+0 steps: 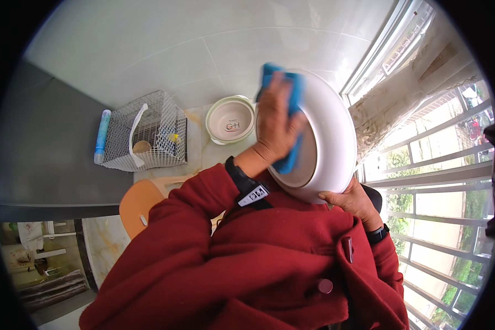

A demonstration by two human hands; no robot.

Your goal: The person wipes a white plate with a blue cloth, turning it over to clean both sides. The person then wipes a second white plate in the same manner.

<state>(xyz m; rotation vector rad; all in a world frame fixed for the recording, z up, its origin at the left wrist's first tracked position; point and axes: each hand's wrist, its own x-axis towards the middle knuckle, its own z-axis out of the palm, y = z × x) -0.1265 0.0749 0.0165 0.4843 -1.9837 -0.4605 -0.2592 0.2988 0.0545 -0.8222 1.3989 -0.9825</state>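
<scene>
My left hand (275, 119) presses a folded blue cloth (289, 159) against the underside of a large white dish (334, 123). Motion blurs the fingers and the cloth's upper end. The dish is tilted, its round foot ring turned towards me. At its lower rim, my right hand (352, 202) grips the edge, thumb on the near side and the other fingers mostly hidden behind it. Beyond my left wrist, a pale round basin (231, 120) with a green-tinted rim bears writing inside.
A white mesh basket (148, 128) with a white strap holds small items; a blue tube (102, 136) leans at its left side. An orange plastic seat (138, 204) is beside my left arm. The barred window (433, 177) and curtain (387, 111) lie right, a dark grey surface (57, 144) left.
</scene>
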